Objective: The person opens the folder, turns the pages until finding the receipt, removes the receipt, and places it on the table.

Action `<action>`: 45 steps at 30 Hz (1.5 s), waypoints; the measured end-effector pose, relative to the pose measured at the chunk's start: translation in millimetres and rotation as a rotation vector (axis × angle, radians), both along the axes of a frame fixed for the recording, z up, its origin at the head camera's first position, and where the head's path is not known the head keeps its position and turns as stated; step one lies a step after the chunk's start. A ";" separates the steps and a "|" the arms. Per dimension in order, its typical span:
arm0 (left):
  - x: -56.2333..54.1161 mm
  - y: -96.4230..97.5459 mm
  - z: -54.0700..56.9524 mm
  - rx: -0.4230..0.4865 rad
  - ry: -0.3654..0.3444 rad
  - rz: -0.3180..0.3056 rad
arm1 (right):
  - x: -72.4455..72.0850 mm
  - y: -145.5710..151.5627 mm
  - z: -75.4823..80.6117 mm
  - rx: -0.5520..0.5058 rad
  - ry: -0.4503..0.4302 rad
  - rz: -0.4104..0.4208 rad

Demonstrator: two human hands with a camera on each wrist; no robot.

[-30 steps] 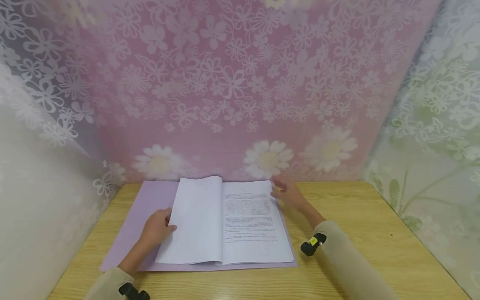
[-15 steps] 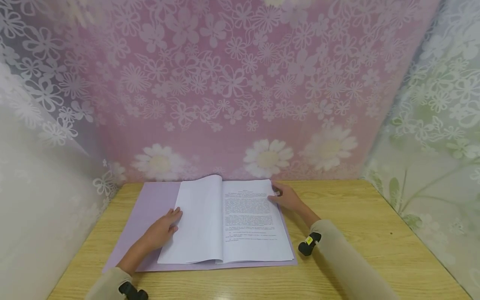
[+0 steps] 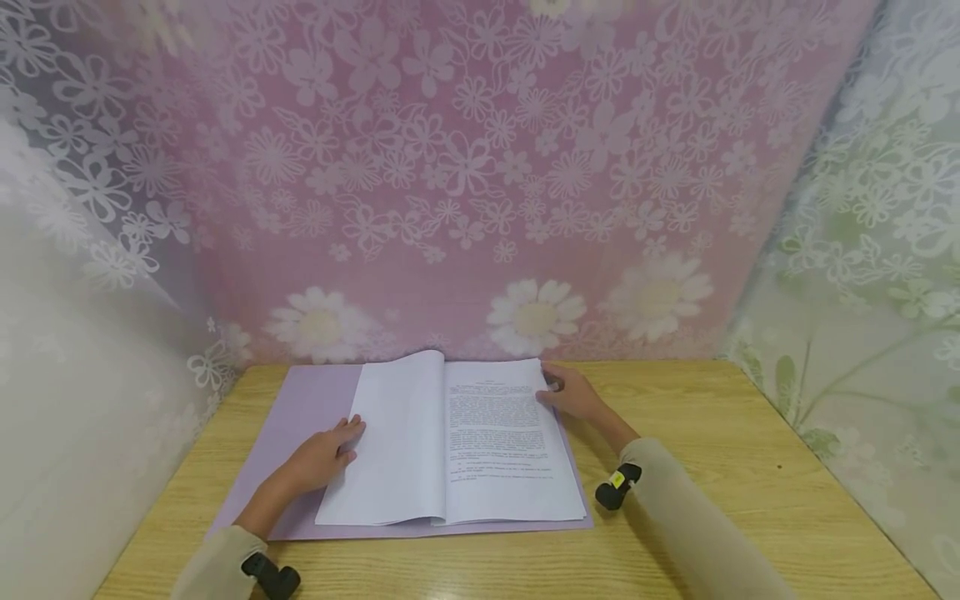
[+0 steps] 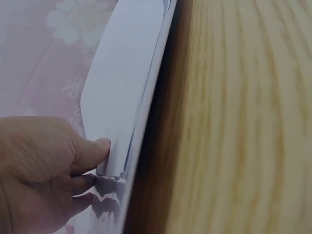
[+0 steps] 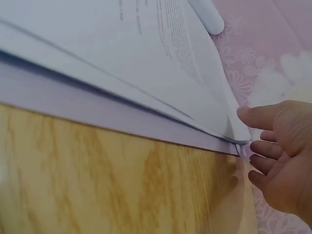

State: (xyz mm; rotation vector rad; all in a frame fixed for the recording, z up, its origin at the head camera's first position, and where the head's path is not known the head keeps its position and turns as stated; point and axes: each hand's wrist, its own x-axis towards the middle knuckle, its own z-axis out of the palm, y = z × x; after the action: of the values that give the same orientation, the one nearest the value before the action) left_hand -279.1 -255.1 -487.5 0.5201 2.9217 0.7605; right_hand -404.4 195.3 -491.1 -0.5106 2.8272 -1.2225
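An open bound document (image 3: 493, 442) lies in a lilac folder (image 3: 300, 408). Its right-hand page is printed with text; the left-hand page (image 3: 390, 442) is blank and bulges near the fold. My left hand (image 3: 321, 457) rests with extended fingers on the outer edge of that blank page. In the left wrist view, the left thumb and fingers touch the white paper (image 4: 122, 73). At the top right corner of the printed page (image 5: 146, 63), my right hand (image 3: 576, 396) holds the paper's edge, thumb above and fingers at the rim. The contact under the corner is partly hidden.
The wood-grain table (image 3: 705, 467) extends to the right of the folder and in front of it. A pink floral cloth (image 3: 465, 233) hangs right behind the document, with pale floral cloths on both sides. Each wrist wears a black camera.
My left hand has gone from holding the left page's edge to resting extended fingers on it. My right hand has come in onto the printed page's top corner. The last half second shows almost no motion.
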 end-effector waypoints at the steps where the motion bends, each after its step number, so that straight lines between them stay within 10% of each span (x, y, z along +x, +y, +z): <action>1: 0.2 0.0 0.4 -0.001 -0.001 -0.002 | 0.3 -0.3 0.5 -0.008 -0.007 -0.003; 27: 0.5 1.8 0.0 0.006 -0.008 0.008 | 19.8 13.5 12.3 -0.447 -0.095 0.241; 37: 0.2 2.1 2.3 0.026 -0.023 0.022 | 32.3 27.7 9.4 -0.375 -0.222 0.346; 45: -0.9 2.1 4.9 0.030 -0.046 0.034 | 43.2 24.0 18.6 -0.423 -0.406 0.592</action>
State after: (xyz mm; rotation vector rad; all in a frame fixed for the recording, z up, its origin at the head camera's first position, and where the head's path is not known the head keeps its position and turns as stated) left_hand -279.9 -253.0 -482.6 0.4505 2.8886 0.8097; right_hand -361.1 219.3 -472.5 -0.9038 1.8861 -1.5479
